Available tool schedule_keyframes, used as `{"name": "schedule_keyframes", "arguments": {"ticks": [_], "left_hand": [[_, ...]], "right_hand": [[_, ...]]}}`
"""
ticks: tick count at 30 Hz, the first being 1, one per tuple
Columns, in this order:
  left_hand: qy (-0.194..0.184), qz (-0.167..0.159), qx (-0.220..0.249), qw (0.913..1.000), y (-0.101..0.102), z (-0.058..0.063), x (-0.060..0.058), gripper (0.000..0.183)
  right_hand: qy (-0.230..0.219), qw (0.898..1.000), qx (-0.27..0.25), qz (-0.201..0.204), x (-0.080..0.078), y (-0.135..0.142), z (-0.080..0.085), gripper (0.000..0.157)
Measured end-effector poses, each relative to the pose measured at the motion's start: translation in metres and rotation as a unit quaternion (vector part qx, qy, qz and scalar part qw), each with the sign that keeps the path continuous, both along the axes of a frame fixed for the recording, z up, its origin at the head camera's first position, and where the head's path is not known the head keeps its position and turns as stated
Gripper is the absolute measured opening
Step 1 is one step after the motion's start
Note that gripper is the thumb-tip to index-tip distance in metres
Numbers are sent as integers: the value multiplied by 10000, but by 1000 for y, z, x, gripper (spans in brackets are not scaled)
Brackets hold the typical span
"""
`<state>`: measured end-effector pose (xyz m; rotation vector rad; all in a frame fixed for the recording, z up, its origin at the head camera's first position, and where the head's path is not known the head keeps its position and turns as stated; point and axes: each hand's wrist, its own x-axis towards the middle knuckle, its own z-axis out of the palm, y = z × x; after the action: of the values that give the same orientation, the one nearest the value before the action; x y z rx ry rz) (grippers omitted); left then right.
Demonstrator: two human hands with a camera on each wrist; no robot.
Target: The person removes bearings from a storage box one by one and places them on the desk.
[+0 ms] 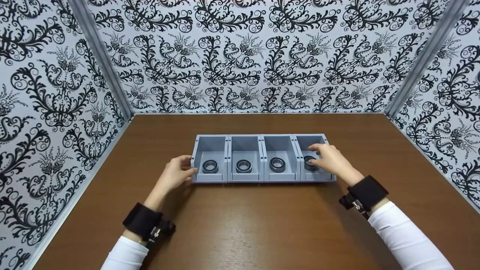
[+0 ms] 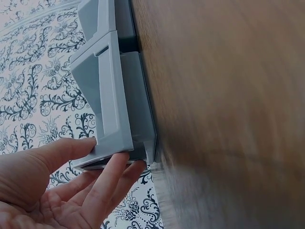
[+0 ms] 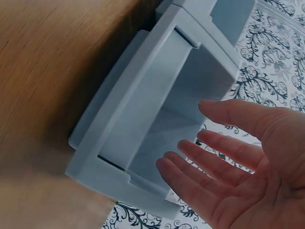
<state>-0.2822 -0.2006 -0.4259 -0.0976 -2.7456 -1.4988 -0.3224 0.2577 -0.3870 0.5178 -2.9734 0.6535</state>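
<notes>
A row of grey open-front storage bins (image 1: 245, 178) stands joined side by side on the table. At the row's left end, my left hand (image 1: 175, 174) grips the side wall of the end bin (image 2: 110, 95), thumb at the front rim and fingers along the outside. Over the rightmost bin (image 3: 143, 95) is my right hand (image 1: 333, 161), thumb and fingers spread, holding nothing. A black-rimmed ball bearing (image 1: 307, 165) lies in that bin close by the thumb, partly covered by the hand; the right wrist view hides it.
Each of the other bins holds one similar bearing: left bearing (image 1: 205, 167), second bearing (image 1: 238, 167) and third bearing (image 1: 272, 165). The brown wooden table (image 1: 240, 221) is bounded by patterned walls (image 1: 240, 56) at the back and sides.
</notes>
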Motion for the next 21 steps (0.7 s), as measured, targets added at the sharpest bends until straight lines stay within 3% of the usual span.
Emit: {"name": "schedule_keyframes", "arguments": {"ticks": [7, 13, 21], "left_hand": [[-60, -3, -61, 10000, -1, 0, -1, 46], [-37, -13, -114, 9999, 0, 2, 0, 47], [16, 21, -138, 9999, 1, 1, 1, 47]], "right_hand": [[-236, 9989, 345, 228, -8, -5, -5, 48], [-162, 9976, 469, 484, -15, -5, -10, 49], [-461, 9961, 618, 436, -24, -7, -17, 50]]}}
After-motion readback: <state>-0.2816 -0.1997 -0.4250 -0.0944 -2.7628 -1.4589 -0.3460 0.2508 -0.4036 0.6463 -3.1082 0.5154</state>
